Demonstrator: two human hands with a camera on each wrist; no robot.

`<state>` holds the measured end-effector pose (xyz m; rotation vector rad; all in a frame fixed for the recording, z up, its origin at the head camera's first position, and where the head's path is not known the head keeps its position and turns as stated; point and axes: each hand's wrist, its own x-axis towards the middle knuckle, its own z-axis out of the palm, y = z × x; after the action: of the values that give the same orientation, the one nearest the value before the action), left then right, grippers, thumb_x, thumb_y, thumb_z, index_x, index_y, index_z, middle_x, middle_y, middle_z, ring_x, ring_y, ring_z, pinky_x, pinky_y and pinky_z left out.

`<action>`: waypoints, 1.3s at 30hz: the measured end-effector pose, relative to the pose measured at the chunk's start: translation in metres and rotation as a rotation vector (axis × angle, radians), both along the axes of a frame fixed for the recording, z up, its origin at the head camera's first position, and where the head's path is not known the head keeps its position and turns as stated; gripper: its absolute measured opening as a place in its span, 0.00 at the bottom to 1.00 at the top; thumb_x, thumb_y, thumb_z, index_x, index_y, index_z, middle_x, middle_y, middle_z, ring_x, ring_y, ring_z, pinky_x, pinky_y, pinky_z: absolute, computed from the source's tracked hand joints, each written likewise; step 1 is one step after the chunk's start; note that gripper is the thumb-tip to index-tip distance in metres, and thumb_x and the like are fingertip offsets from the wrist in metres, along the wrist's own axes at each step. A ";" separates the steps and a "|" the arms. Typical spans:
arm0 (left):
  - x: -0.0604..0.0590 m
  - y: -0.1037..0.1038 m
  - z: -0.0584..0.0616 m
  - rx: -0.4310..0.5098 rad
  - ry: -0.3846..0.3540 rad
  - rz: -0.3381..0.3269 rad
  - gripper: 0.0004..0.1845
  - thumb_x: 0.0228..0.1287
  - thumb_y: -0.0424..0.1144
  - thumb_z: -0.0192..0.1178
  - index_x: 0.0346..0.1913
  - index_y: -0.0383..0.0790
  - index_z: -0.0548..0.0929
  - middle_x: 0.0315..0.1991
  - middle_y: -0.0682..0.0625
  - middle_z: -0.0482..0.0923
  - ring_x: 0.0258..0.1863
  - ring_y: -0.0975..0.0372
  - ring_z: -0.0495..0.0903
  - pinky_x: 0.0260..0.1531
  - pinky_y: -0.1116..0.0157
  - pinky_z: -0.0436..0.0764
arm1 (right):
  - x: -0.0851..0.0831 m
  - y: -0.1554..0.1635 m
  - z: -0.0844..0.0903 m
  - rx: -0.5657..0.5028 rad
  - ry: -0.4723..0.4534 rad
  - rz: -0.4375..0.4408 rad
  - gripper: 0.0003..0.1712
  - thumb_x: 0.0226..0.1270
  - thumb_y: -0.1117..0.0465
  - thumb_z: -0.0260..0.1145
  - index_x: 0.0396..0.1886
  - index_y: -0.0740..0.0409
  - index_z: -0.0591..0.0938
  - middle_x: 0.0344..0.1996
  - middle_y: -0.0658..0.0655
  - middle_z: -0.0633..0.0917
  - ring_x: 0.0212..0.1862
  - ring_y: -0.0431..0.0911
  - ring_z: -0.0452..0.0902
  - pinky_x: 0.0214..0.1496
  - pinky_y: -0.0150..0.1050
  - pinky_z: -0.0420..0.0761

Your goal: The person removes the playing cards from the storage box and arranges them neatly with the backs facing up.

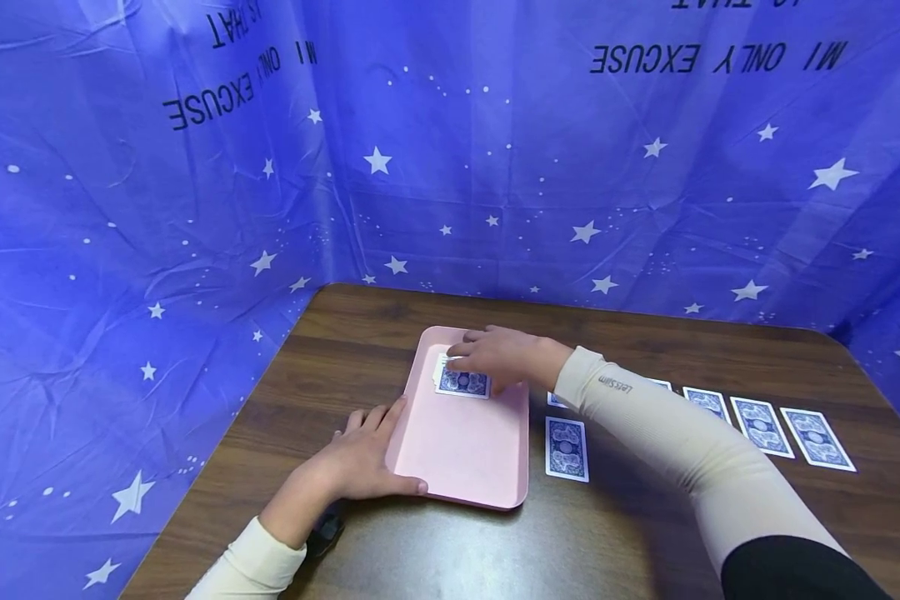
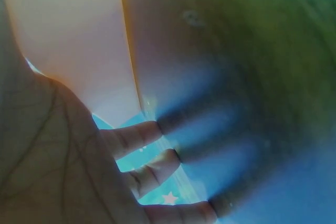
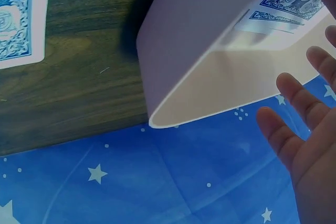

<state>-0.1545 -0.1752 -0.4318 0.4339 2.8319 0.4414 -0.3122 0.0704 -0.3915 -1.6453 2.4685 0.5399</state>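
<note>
Left grip (image 1: 367,458) spread at the pink tray's (image 1: 453,454) near-left side; card pile (image 1: 463,383) in the tray's far half.
The left grip touches the tray, clasping nothing; the right grip (image 1: 498,354) reaches over the pile, fingers loose, though whether a tip touches it is hard to tell. The cards should be light, slick and easily creased, best pinched by opposite edges. Only the head view takes in the row of cards (image 1: 761,427) on the tabletop (image 1: 367,358) to the right; the right wrist view bares the pile's staggered edges.

The left hand (image 1: 362,457) spreads thumb and fingers; the right hand (image 1: 501,356) extends farther forward.
</note>
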 end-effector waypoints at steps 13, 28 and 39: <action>0.001 0.004 0.001 0.023 0.012 -0.007 0.71 0.37 0.80 0.64 0.80 0.43 0.49 0.70 0.39 0.62 0.66 0.40 0.60 0.51 0.30 0.68 | -0.001 -0.007 -0.003 0.043 0.032 0.003 0.54 0.47 0.47 0.83 0.74 0.40 0.66 0.71 0.49 0.67 0.69 0.51 0.64 0.65 0.53 0.70; 0.002 0.002 0.000 0.007 0.021 -0.006 0.71 0.37 0.80 0.64 0.80 0.43 0.49 0.70 0.40 0.63 0.65 0.40 0.61 0.50 0.31 0.68 | 0.004 -0.020 -0.004 0.126 0.086 0.037 0.56 0.46 0.44 0.82 0.76 0.36 0.64 0.70 0.47 0.67 0.68 0.51 0.63 0.66 0.50 0.69; 0.002 0.001 -0.001 0.004 0.021 -0.003 0.71 0.37 0.80 0.64 0.80 0.43 0.49 0.70 0.39 0.63 0.65 0.40 0.61 0.51 0.32 0.69 | 0.003 -0.018 -0.006 0.099 0.096 0.038 0.53 0.45 0.45 0.83 0.73 0.35 0.67 0.69 0.48 0.68 0.65 0.51 0.65 0.62 0.50 0.72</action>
<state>-0.1530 -0.1742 -0.4323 0.4455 2.8510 0.4446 -0.3091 0.0523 -0.3979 -1.6693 2.4367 0.7504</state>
